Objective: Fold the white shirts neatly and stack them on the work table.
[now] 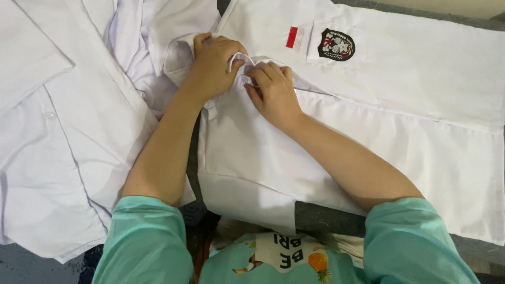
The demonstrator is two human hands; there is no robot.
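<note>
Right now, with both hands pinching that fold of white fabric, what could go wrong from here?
1. The left hand and right hand grip only a small fold of the white shirt; it may slip free or crease unevenly.
2. The other white shirts lie bunched right beside it, so a layer could get caught in the fold.
3. Pulling might skew the chest pocket with its dark badge.

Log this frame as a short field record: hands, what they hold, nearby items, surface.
left hand: gripping a fold of the white shirt near its collar
right hand: pinching the same fold, beside the left
shirt details: dark crest badge on pocket, red-and-white patch
nearby: more white shirts to the left
surface: dark grey
</note>
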